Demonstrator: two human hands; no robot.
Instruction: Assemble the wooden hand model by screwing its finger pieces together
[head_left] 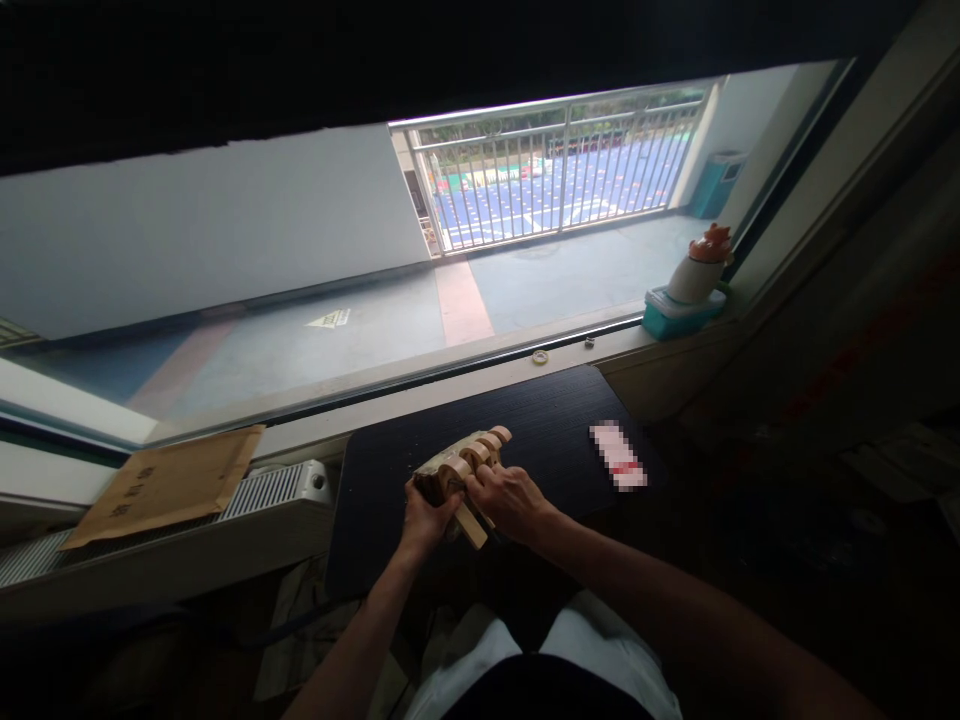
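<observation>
A light wooden piece with several curved, rounded sections in a row [475,455] is held just over the dark tabletop [375,500]. My left hand [426,517] grips its near left end, with the thumb pressed on the wood. My right hand [510,500] is closed against the near side, its fingers bent around the curved sections. A flat wooden strip [471,524] sticks out from the piece toward me, between the two hands. What the right fingertips pinch is hidden.
A pixelated pink rectangular item [619,455] lies at the table's right. On the windowsill are a tape roll [540,357], a small metallic item [589,343] and a teal box [679,315] bearing a white-and-orange container [697,275]. A brown envelope [169,480] covers part of the radiator [277,490].
</observation>
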